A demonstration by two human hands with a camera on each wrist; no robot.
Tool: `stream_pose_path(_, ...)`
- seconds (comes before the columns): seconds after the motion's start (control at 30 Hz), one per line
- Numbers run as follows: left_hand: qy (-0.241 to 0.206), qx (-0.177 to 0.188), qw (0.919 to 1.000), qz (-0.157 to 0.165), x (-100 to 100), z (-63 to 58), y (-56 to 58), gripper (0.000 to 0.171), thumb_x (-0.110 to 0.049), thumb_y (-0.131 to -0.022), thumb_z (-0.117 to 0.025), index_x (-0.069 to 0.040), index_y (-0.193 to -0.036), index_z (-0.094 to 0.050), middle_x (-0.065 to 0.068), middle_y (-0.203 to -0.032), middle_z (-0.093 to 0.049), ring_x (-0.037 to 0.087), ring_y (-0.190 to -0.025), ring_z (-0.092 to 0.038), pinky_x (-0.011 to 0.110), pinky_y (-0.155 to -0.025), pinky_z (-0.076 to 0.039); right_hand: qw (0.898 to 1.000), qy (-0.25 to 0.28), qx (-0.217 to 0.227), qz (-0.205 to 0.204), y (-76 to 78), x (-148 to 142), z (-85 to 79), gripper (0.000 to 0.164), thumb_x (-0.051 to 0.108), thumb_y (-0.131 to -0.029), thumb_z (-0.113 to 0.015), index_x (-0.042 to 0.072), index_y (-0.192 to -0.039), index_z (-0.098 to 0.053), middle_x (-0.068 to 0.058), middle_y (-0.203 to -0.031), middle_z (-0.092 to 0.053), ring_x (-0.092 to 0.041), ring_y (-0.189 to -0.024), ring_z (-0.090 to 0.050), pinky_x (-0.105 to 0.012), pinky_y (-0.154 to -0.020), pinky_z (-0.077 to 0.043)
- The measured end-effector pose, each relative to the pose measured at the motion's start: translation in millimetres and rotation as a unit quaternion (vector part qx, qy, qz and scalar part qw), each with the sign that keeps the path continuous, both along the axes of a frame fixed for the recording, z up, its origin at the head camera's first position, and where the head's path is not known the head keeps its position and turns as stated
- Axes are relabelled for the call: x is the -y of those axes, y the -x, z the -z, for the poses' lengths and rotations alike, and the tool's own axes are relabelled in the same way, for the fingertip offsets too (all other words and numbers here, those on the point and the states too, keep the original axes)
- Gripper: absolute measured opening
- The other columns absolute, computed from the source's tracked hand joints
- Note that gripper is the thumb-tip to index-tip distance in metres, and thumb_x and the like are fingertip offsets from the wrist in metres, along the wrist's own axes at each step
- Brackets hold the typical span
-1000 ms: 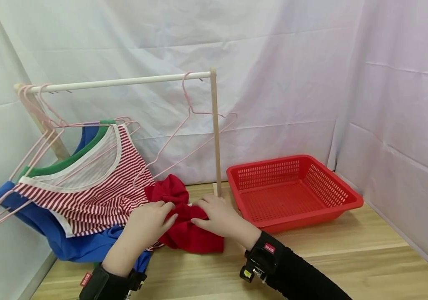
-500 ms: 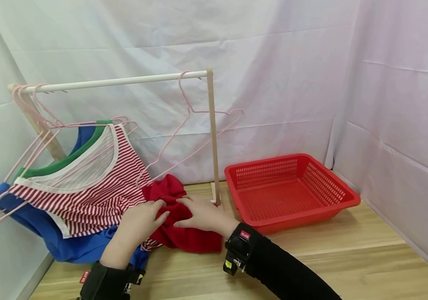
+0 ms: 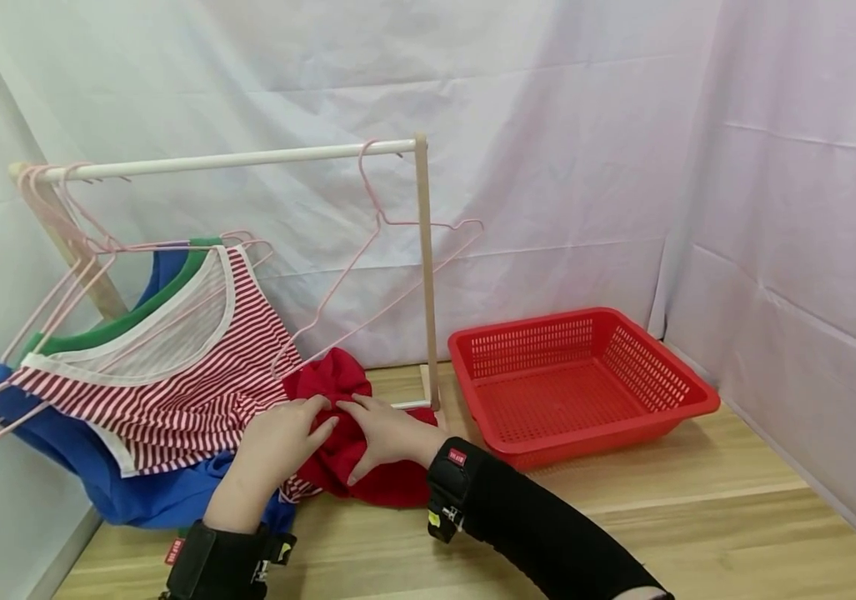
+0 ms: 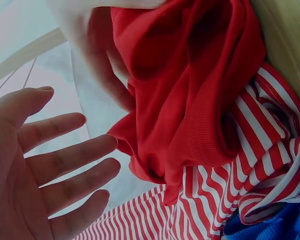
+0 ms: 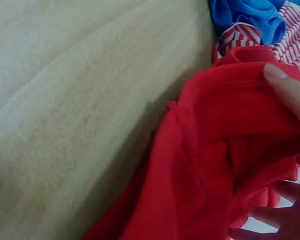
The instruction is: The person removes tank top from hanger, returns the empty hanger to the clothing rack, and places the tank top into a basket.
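Observation:
A crumpled red garment (image 3: 397, 490) lies on the table below the rack's right end, touching the striped clothing beside it. My left hand (image 3: 276, 440) is at its left side. In the left wrist view, my left fingers (image 4: 70, 152) are spread and grip nothing. My right hand (image 3: 392, 435) reaches over the garment, fingers and thumb wide apart. The right wrist view has my right thumb (image 5: 287, 90) resting on a fold of the red garment, with the other fingers beyond it. Part of the red cloth is hidden under both hands.
Left of the hands, a red-striped top (image 3: 195, 400), a green one (image 3: 112, 332) and a blue one (image 3: 127, 492) hang on pink hangers. A bare pink hanger (image 3: 377, 221) hangs from the white rail (image 3: 247, 158) near the wooden post (image 3: 428, 292). A red basket (image 3: 578, 446) stands right.
My right hand has moved left across the red garment, and its thumb and fingers have spread farther apart. My left hand has stayed almost in place.

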State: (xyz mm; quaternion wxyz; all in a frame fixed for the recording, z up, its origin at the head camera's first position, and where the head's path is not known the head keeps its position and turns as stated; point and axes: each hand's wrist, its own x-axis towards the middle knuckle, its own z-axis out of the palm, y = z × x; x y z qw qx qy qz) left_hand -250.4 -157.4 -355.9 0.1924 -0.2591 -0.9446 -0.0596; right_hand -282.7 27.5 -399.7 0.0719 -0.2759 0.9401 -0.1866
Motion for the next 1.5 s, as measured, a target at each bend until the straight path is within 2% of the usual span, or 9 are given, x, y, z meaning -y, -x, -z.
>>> stream_pose_path(0.17, -0.005, 0.021, 0.9998, -0.005, 0, -1.8, -0.7, 0.026, -0.03, -0.09, -0.07, -0.009, -0.105, -0.068, 0.008, -0.092, -0.071, 0.028, -0.078, -0.068, 0.042, -0.06, -0.054, 0.999, -0.001, 0.035, 0.003, 3.0, 7, 6.2, 0.107, 0.038, -0.068, -0.089, 0.015, -0.152, -0.028, -0.008, -0.15, -0.036, -0.019, -0.132, -0.042, -0.031, -0.1, -0.042)
stream_pose_path(0.3, -0.006, 0.032, 0.9994, -0.006, 0, -2.1, -1.4, 0.025, -0.029, -0.091, -0.069, -0.009, -0.106, -0.068, 0.009, -0.094, -0.071, 0.028, -0.078, -0.068, 0.04, -0.059, -0.053, 0.999, -0.023, 0.034, 0.01, 4.7, 9, 10.8, 0.096, 0.034, -0.071, -0.088, 0.013, -0.148, -0.035, -0.005, -0.138, -0.046, -0.016, -0.123, -0.05, -0.026, -0.095, -0.044)
stream_pose_path(0.47, -0.01, 0.027, 0.9996, 0.001, 2, -1.5, -2.0, 0.025, -0.028, -0.091, -0.069, -0.009, -0.106, -0.068, 0.008, -0.093, -0.071, 0.026, -0.076, -0.067, 0.039, -0.058, -0.053, 0.999, -0.021, 0.035, 0.019, 8.0, 6, 14.8, 0.065, 0.021, -0.079, -0.083, 0.013, -0.134, -0.048, -0.002, -0.125, -0.055, -0.012, -0.114, -0.054, -0.023, -0.09, -0.045)
stream_pose_path(0.63, -0.012, 0.031, 0.9994, 0.002, 3, -2.6, -1.8, 0.024, -0.028, -0.091, -0.069, -0.009, -0.106, -0.068, 0.008, -0.091, -0.071, 0.025, -0.074, -0.067, 0.038, -0.057, -0.052, 0.999, 0.005, 0.039, 0.002, 10.3, 1, 15.6, 0.036, 0.009, -0.087, -0.074, 0.013, -0.118, -0.057, 0.002, -0.108, -0.063, -0.008, -0.101, -0.058, -0.02, -0.083, -0.045)
stream_pose_path(0.83, -0.009, 0.042, 0.9991, -0.002, 5, -6.9, -2.2, 0.026, -0.029, -0.092, -0.068, -0.009, -0.108, -0.068, 0.006, -0.086, -0.069, 0.022, -0.071, -0.065, 0.037, -0.056, -0.051, 1.0, 0.004, -0.008, 0.008, 7.3, -7, -1.8, 0.022, 0.009, -0.09, -0.069, 0.013, -0.11, -0.064, 0.004, -0.102, -0.065, -0.008, -0.096, -0.061, -0.02, -0.082, -0.045)
stream_pose_path(0.97, -0.007, 0.041, 0.9991, -0.009, 8, -9.4, -3.1, 0.027, -0.03, -0.091, -0.069, -0.009, -0.107, -0.068, 0.001, -0.076, -0.065, 0.019, -0.065, -0.063, 0.037, -0.056, -0.05, 0.997, 0.059, -0.031, 0.035, 3.8, -16, -21.0, 0.013, 0.007, -0.091, -0.066, 0.013, -0.101, -0.064, 0.004, -0.095, -0.064, -0.008, -0.088, -0.059, -0.022, -0.079, -0.045)
stream_pose_path(1.1, -0.015, 0.028, 0.9995, -0.01, 10, -12.2, -5.7, 0.026, -0.029, -0.09, -0.07, -0.008, -0.105, -0.068, 0.004, -0.08, -0.068, 0.022, -0.068, -0.065, 0.038, -0.056, -0.051, 0.988, 0.138, -0.043, 0.057, 0.6, -27, -34.7, 0.008, 0.008, -0.091, -0.067, 0.014, -0.094, -0.062, 0.003, -0.089, -0.063, -0.009, -0.083, -0.056, -0.024, -0.076, -0.045)
stream_pose_path(1.3, -0.02, 0.012, 0.9997, -0.007, 10, -17.7, -9.5, 0.024, -0.026, -0.09, -0.07, -0.007, -0.105, -0.067, 0.006, -0.084, -0.069, 0.024, -0.071, -0.066, 0.039, -0.057, -0.051, 0.967, 0.23, -0.039, 0.103, -6.9, -44, -54.3, 0.012, 0.01, -0.091, -0.07, 0.012, -0.102, -0.064, -0.001, -0.104, -0.066, -0.015, -0.096, -0.06, -0.031, -0.082, -0.048)
stream_pose_path(1.5, -0.023, 0.007, 0.9997, -0.007, 8, -18.4, -14.0, 0.023, -0.027, -0.091, -0.068, -0.008, -0.104, -0.067, 0.004, -0.08, -0.067, 0.021, -0.066, -0.063, 0.037, -0.055, -0.05, 0.938, 0.328, -0.023, 0.111, -16.8, -64, -78.6, 0.012, 0.008, -0.092, -0.068, 0.012, -0.102, -0.063, -0.005, -0.103, -0.064, -0.019, -0.093, -0.06, -0.034, -0.077, -0.051)
